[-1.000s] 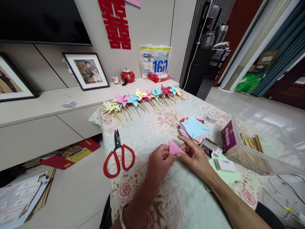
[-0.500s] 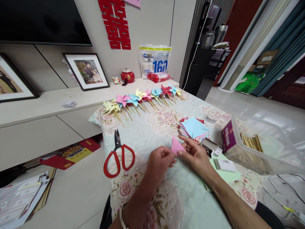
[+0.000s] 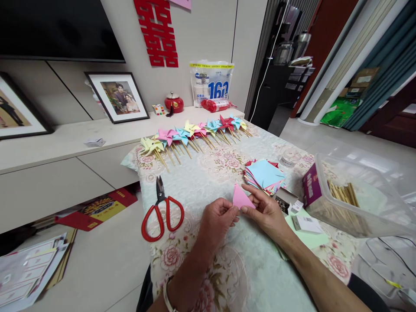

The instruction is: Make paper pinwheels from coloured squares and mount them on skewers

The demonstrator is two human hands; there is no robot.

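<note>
- Both hands pinch one pink paper triangle (image 3: 241, 200) between them: the left hand (image 3: 217, 221) holds its lower left edge with thumb and fingertips, and the right hand (image 3: 266, 211) grips its lower right edge, index finger along the far side.
- Held just above the flowered tablecloth (image 3: 201, 182), the triangle stands with its point up, near the front middle of the table.
- Far left, on the floor, lie loose printed papers (image 3: 26, 268) and a red booklet (image 3: 97, 208).
- Red-handled scissors (image 3: 161, 212) lie on the cloth to the left of the left hand, blades pointing away from the person.
- Along the far edge of the table runs a row of paper pinwheels (image 3: 195, 132) on wooden sticks, in yellow, pink, blue and red.
- Just beyond the right hand sits a stack of coloured paper squares (image 3: 264, 175), a blue sheet on top.
- Beside the right hand's wrist are a small open box (image 3: 284, 200) and a light green sheet (image 3: 308, 236).
- At the right stands a clear plastic tub (image 3: 367, 195) with wooden sticks (image 3: 344, 197) inside and a purple carton (image 3: 311, 190) at its near end.
</note>
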